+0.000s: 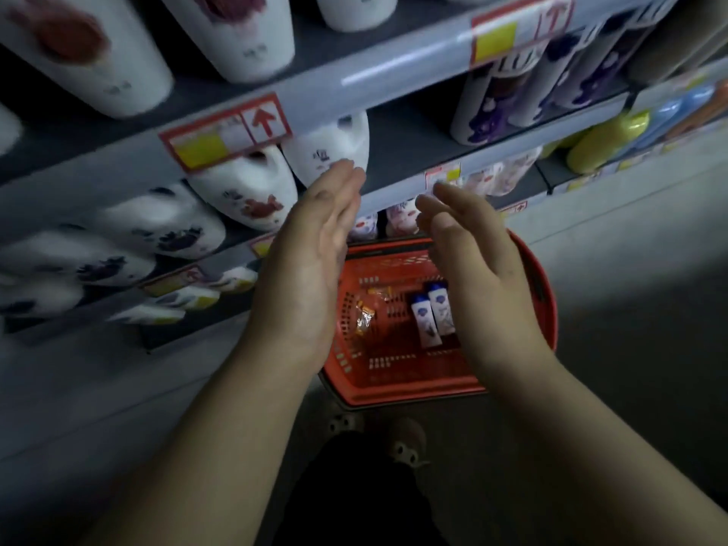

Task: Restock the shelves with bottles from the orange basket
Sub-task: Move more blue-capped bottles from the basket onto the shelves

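Grey shelves (394,65) stood packed with white jugs (252,191), so a careless reach could have toppled one. The orange basket (394,392) sat on the floor below you. Your left hand (307,262) and right hand (472,262) hovered flat-fingered, holding nothing (palms facing); 2 small bottles (433,313) lay in the basket.

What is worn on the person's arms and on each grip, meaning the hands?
Nothing that shows. The left grip and right grip are bare hands: no gloves, rings or watch. The left forearm and right forearm are bare too; no sleeve comes into view.
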